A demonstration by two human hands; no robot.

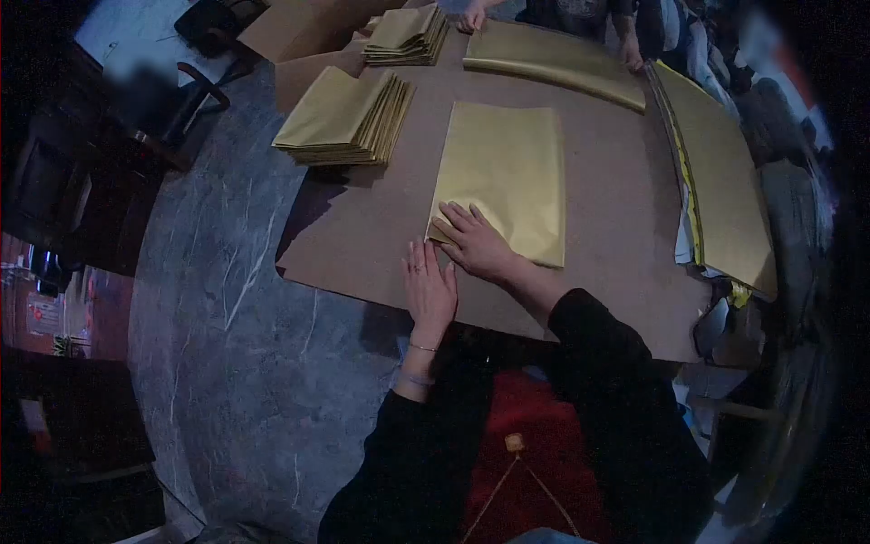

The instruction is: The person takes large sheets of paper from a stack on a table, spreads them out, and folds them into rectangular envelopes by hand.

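A folded gold sheet (507, 150), paper or foil by its look, lies flat in front of me on the brown board-topped table (616, 299). Spread across its lower left part is my right hand (476, 243), palm down. My left hand (430, 286) is stretched out flat at the sheet's lower left corner, fingertips by the edge and close to the right hand. Both hands have straight fingers and grip nothing. Slight creases run through the sheet near the right hand.
Two stacks of folded gold sheets, a nearer stack (340, 113) and a farther stack (405, 36), sit at the far left. Across the table another person's hands hold a gold sheet (553, 59). A large gold pile (725, 172) lies along the right edge. A cardboard box (304, 36) stands behind the stacks.
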